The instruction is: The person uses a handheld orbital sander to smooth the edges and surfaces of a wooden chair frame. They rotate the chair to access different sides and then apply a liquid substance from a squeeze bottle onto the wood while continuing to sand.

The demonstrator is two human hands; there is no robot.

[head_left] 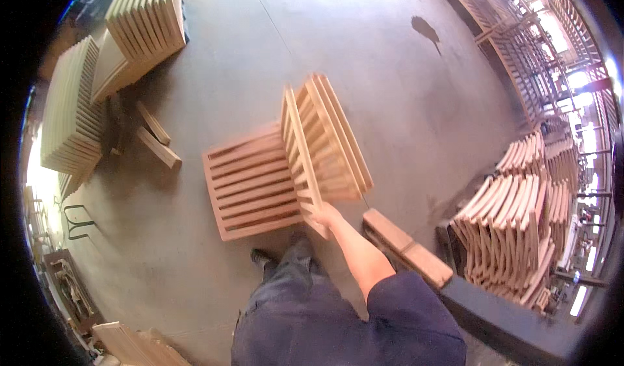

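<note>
My right hand is closed on the near end of a slatted wooden panel, which stands tilted on its edge. To its left is another slatted panel, reddish brown, seen broad side up and meeting the held one along its right side. Just right of the held panel, several more slatted panels stand close together, tilted and blurred. I cannot tell whether they touch my panel. Part of the right hand's fingers is hidden behind the wood. My left hand does not show.
Tall stacks of pale slatted panels stand at the left, with loose wood blocks on the floor beside them. Right of my arm, a wooden block rests by a dark beam. Curved wooden pieces are piled beyond it.
</note>
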